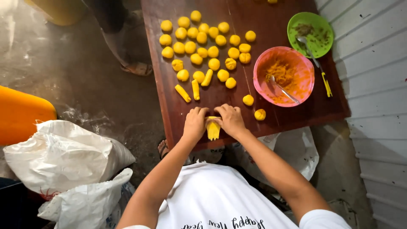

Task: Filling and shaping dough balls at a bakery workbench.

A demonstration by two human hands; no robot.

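Centrally, fingers of the left hand [194, 124] and right hand [230, 120] pinch one flattened yellow dough piece [213, 130] from either side, at the near edge of the dark wooden tabletop [237, 25]. Its long axis runs toward the person; both hands are equally close. Beyond: short dough sticks [195, 88], many yellow dough balls [203, 46]. Rightward: pink bowl [263, 68] of orange filling with spoon [282, 90], green plate [296, 25]. Floor, left: white sacks [63, 157].
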